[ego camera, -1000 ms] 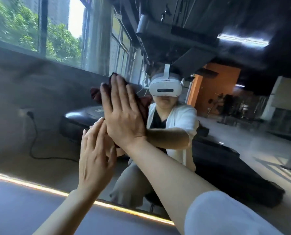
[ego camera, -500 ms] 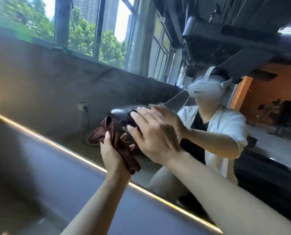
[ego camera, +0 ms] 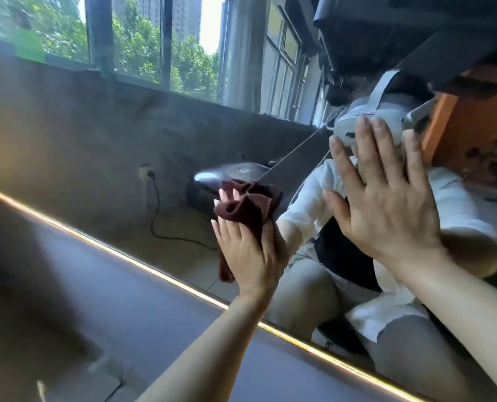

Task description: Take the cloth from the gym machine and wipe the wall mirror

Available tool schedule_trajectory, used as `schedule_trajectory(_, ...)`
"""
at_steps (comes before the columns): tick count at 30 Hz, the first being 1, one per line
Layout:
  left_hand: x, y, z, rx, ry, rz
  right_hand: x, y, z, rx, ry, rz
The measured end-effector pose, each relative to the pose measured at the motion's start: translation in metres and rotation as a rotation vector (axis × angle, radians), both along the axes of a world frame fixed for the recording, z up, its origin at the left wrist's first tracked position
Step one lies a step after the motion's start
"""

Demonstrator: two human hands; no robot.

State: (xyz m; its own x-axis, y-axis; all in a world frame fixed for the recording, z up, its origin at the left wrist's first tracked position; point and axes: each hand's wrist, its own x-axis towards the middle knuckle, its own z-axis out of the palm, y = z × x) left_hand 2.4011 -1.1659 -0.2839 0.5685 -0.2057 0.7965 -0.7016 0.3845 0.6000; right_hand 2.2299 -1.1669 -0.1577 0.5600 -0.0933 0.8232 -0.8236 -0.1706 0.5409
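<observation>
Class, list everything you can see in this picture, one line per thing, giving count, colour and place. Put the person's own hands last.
wall mirror: one, reflecting the room, filling most of the view.
light strip: one, glowing yellow, along the mirror's lower edge.
cloth: one, dark red, bunched against the mirror, centre.
windows: several panes, green trees beyond, reflected at the top.
wall socket with cable: one, white socket, black cable, reflected at left of centre.
headset: one, white, on the reflected person, upper right.
left hand: one, its grip presses the cloth to the mirror.
right hand: one, open, flat against the mirror at right.
</observation>
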Motion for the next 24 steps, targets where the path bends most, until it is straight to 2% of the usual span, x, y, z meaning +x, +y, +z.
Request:
schedule_trajectory(3, -0.058, 0.020, -0.053, 0.094, -0.223, -0.073, 0.001, 0.002, 0.000, 0.026, 0.007, 0.013)
schedule_trajectory(6, -0.071, 0.034, -0.099, 0.181, -0.414, -0.072, 0.000, 0.004, 0.002, 0.036, 0.015, 0.008)
schedule_trajectory(7, -0.063, 0.032, -0.098, 0.188, -0.374, -0.059, 0.001, 0.004, 0.002, 0.032, 0.017, 0.009)
schedule_trajectory(8, -0.052, 0.028, -0.086, 0.181, -0.259, -0.052, 0.002, 0.004, 0.002, 0.028, 0.014, 0.011)
schedule_trajectory(10, -0.028, 0.016, -0.033, 0.149, 0.070, -0.034, 0.003, 0.004, 0.001, 0.016, 0.011, 0.010)
schedule_trajectory(11, -0.020, 0.010, -0.002, 0.124, 0.175, -0.027, 0.003, 0.004, 0.000, 0.007, 0.007, 0.010)
schedule_trajectory(12, -0.019, 0.006, 0.025, 0.088, 0.197, -0.024, 0.003, 0.004, 0.000, 0.001, 0.003, 0.014)
schedule_trajectory(13, -0.023, 0.004, 0.043, 0.055, 0.144, -0.019, 0.002, 0.004, 0.000, 0.001, 0.002, 0.015)
schedule_trajectory(15, -0.047, 0.005, 0.043, 0.033, -0.100, 0.002, 0.002, 0.004, 0.001, 0.009, 0.013, 0.012)
schedule_trajectory(17, -0.073, 0.013, -0.004, 0.042, -0.331, 0.002, 0.001, 0.004, 0.002, 0.002, 0.017, 0.016)
schedule_trajectory(19, -0.071, 0.021, -0.061, 0.089, -0.448, 0.001, 0.000, 0.005, 0.001, 0.005, 0.004, 0.033)
schedule_trajectory(21, -0.044, 0.023, -0.080, 0.133, -0.330, -0.026, -0.001, 0.004, 0.000, 0.000, 0.002, 0.045)
schedule_trajectory(24, 0.015, 0.013, -0.027, 0.125, -0.023, -0.034, -0.002, 0.002, 0.002, -0.023, -0.005, 0.048)
